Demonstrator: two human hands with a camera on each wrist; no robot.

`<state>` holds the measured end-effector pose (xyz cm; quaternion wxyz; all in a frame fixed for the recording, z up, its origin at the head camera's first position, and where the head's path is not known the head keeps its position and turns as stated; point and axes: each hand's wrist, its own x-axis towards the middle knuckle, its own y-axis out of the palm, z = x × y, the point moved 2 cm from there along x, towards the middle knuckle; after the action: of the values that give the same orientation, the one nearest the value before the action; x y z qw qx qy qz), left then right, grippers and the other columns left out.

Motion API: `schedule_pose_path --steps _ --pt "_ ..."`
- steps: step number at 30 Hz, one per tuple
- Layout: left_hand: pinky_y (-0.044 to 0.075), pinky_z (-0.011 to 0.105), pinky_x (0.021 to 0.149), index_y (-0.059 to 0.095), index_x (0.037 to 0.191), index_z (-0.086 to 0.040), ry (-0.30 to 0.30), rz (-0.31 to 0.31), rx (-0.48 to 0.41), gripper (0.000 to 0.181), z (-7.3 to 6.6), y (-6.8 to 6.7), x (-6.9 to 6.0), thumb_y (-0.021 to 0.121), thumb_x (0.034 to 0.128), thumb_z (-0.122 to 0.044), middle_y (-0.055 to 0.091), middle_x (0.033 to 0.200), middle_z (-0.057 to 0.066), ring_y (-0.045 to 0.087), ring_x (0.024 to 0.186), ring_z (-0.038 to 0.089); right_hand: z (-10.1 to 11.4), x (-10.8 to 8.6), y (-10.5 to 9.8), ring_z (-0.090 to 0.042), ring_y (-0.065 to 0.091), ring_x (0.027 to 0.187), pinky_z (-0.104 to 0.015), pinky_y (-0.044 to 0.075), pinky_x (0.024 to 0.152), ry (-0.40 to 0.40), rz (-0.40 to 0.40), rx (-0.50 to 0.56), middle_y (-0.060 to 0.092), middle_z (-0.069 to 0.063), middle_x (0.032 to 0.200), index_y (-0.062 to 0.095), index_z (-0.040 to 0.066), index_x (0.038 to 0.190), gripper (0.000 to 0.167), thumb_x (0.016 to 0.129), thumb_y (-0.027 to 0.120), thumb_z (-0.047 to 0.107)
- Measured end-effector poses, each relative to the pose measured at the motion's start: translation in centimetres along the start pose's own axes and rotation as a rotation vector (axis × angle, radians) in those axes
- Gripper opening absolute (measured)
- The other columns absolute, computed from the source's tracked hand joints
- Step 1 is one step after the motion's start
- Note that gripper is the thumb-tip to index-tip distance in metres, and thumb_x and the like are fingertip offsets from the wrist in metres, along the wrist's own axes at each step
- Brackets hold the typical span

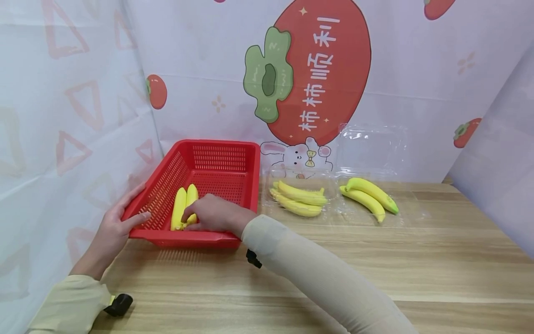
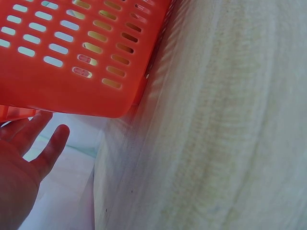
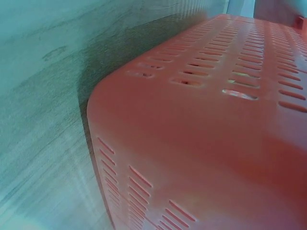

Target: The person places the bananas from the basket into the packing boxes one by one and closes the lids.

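A red perforated plastic basket [image 1: 221, 237] stands at the left of the table. My left hand [image 1: 114, 227] holds its left corner, thumb over the rim and fingers along the outside. Two yellow bananas lie side by side inside: a left banana [image 1: 178, 206] and a right banana [image 1: 192, 192]. My right hand [image 1: 214, 214] reaches over the near rim with bent fingers around the lower part of the right banana. The fingertips are partly hidden there. In the left wrist view, the left hand [image 2: 24, 158] is beside the basket wall [image 2: 72, 91]; the right wrist view shows only the basket's outside [image 3: 192, 124].
Right of the basket, a clear plastic box [image 1: 267, 185] contains several bananas [image 1: 298, 199]. Beside it, another clear box [image 1: 410, 208] stands with its lid [image 1: 373, 148] raised and two bananas [image 1: 371, 197] in it. Printed cloth [image 1: 200, 106] surrounds the wooden table [image 1: 333, 260].
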<state>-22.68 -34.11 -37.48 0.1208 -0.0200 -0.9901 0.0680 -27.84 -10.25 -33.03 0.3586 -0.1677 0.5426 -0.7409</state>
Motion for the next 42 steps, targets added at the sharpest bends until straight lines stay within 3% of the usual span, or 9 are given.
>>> schedule_pose_path --steps 17,27,32,42 --pt "0.063 0.019 0.071 0.032 0.168 -0.023 0.004 -0.001 0.002 0.071 0.05 0.03 -0.09 0.059 0.1053 -0.003 0.055 0.127 -0.011 0.069 0.095 0.002 0.59 0.18 -0.21 -0.001 0.062 0.094 -0.014 0.055 0.095 -0.023 -0.031 -0.107 0.077 0.016 0.115 0.076 0.035 0.132 0.041 0.092 0.080 0.042" --pt "0.063 0.019 0.071 0.031 0.169 -0.024 -0.017 -0.011 0.031 0.072 -0.13 0.12 -0.11 0.060 0.1055 -0.006 0.054 0.126 -0.012 0.068 0.095 0.001 0.58 0.04 -0.33 0.000 0.066 0.097 -0.014 0.056 0.098 -0.083 -0.039 -0.164 0.079 0.016 0.114 0.078 0.034 0.129 0.040 0.090 0.082 0.042" --pt "0.063 0.019 0.071 0.032 0.169 -0.024 -0.011 -0.010 0.016 0.072 -0.13 0.16 -0.11 0.060 0.1052 -0.004 0.055 0.125 -0.012 0.069 0.093 0.002 0.53 -0.01 -0.37 0.000 0.066 0.097 -0.014 0.057 0.095 -0.082 -0.040 -0.156 0.079 0.016 0.113 0.078 0.035 0.129 0.043 0.088 0.084 0.043" --pt "0.063 0.020 0.071 0.029 0.170 -0.023 -0.021 -0.003 0.008 0.073 -0.04 0.12 -0.09 0.059 0.1056 -0.005 0.055 0.126 -0.011 0.071 0.093 0.003 0.51 -0.20 -0.32 -0.001 0.065 0.105 -0.018 0.056 0.102 -0.101 -0.044 -0.154 0.076 0.014 0.119 0.078 0.035 0.129 0.042 0.089 0.084 0.041"
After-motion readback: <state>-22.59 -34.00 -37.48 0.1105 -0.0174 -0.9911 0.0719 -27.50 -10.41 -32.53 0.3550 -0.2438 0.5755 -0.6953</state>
